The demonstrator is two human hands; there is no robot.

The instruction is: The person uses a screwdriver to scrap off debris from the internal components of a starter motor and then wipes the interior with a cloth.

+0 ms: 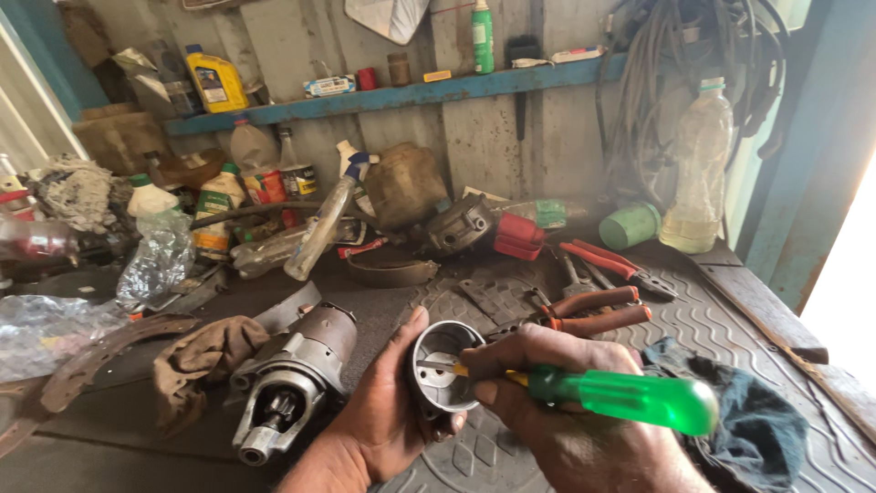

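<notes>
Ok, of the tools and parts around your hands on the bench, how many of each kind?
Green-handled screwdriver, in the right hand: 1
Round metal cap, in the left hand: 1
Starter motor: 1
Orange-handled pliers: 2
Rags: 2
Total: 7

Blue shelf [411, 94] on corrugated wall [493, 137], cluttered workbench [730, 319]

Head camera looks down, close, across the cluttered workbench [748, 319] toward the wall.
</notes>
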